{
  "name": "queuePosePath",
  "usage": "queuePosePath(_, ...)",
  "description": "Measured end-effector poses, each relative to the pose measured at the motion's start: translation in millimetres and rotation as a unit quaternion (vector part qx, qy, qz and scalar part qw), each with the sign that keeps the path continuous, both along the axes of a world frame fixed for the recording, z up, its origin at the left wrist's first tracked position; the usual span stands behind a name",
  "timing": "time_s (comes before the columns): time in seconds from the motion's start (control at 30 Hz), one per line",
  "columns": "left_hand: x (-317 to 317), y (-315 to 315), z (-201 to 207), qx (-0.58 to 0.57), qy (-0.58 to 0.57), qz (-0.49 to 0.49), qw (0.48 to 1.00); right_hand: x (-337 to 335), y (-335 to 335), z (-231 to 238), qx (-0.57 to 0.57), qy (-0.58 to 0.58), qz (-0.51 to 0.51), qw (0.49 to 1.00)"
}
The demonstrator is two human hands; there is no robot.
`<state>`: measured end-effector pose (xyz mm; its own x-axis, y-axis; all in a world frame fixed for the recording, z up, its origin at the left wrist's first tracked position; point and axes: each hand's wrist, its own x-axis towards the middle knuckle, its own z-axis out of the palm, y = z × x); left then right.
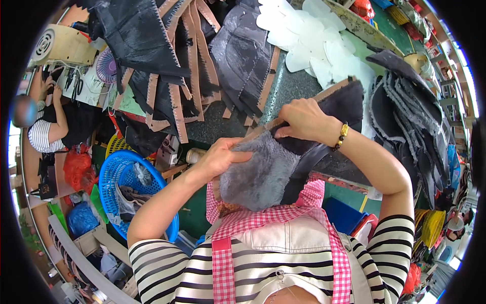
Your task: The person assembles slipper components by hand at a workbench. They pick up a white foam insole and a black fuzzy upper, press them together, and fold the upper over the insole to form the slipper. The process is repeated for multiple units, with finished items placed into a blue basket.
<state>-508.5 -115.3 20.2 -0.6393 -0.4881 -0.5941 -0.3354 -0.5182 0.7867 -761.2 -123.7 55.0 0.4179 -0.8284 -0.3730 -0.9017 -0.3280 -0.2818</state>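
Observation:
Above my lap I hold a black leather-like piece with a grey plush lining (260, 169); a tan strip runs along its far edge. My left hand (223, 159) is closed on the left side of the plush, the thumb lying over it. My right hand (306, 119) bends its fingers round the upper edge, where black material (344, 104) meets the grey. Its fingertips are partly hidden. Beyond my hands, black pieces with tan zigzag-edged strips (190, 55) lie heaped on the dark table (291, 91).
White cut sheets (319, 38) are spread at the table's far side. Grey plush-lined pieces (405, 111) are stacked at right. A blue basket (104, 182) holding cloth stands at left, near a red bag (78, 169). Another person (48, 121) works at far left beside a purple fan (106, 66).

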Motion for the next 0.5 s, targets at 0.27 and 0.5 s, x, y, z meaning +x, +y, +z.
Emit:
queuePosePath(0.27,-49,-53,26,-0.167,-0.209,-0.253,0.930,-10,1,-7,-0.006,-0.067,0.040,0.997)
queuePosePath(0.5,-31,-17,24,-0.204,-0.085,-0.119,0.968,-32,25,33,-0.025,-0.116,0.169,0.978)
